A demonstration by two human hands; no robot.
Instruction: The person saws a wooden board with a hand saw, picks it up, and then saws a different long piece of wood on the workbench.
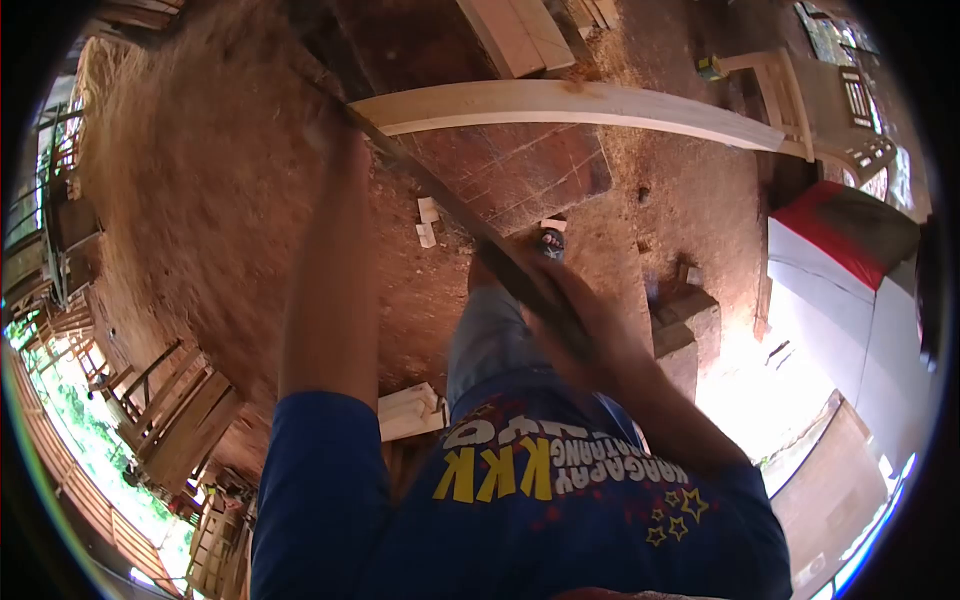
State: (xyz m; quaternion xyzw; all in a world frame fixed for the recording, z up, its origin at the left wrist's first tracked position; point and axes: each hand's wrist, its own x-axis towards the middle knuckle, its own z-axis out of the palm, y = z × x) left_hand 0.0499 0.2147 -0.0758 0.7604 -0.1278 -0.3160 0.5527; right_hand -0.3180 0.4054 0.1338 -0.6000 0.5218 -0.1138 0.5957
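A long, dark, narrow bar (450, 205) slants across the middle of the view, from the upper left down to the right. My right hand (590, 325) is closed around its lower end, in front of my body. My left hand (338, 135) is at the upper left, by the bar's far part and the left end of a long pale wooden plank (560, 103). Motion blurs the left hand, so its fingers do not show clearly. What kind of tool or piece the bar is, I cannot make out.
Beyond the plank lie thick wooden boards (515, 40). Small wood offcuts (427, 222) are on the dirt floor near my foot (550, 240). At right stand a pale wooden frame (785, 100) and a red-and-white covered thing (830, 235). Stacked wood (185, 420) sits at lower left.
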